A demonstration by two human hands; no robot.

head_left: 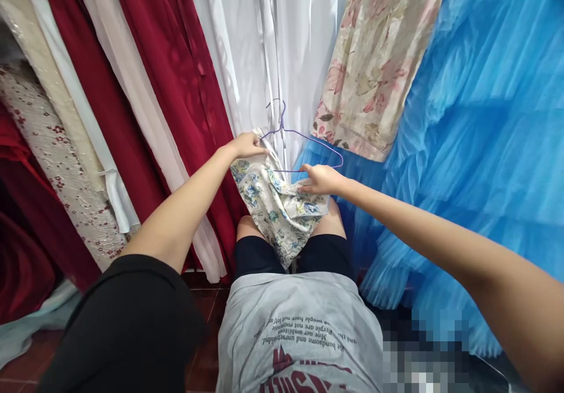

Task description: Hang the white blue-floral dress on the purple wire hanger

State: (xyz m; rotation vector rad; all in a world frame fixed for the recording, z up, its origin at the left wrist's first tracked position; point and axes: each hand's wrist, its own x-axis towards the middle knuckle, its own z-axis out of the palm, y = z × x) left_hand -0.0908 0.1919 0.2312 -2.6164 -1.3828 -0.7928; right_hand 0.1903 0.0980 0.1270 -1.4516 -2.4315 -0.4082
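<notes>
Dark red gowns (163, 70) hang on your left. Your left hand (245, 146) pinches the blue-flowered white garment (264, 199) by its upper edge, at one end of the purple wire hanger (282, 127). The garment hangs before your thighs. Your right hand (322, 180) grips its other side, near the hanger's lower bar. Farther right: pink-flowered dress (374, 70), blue tulle gown (493, 123).
</notes>
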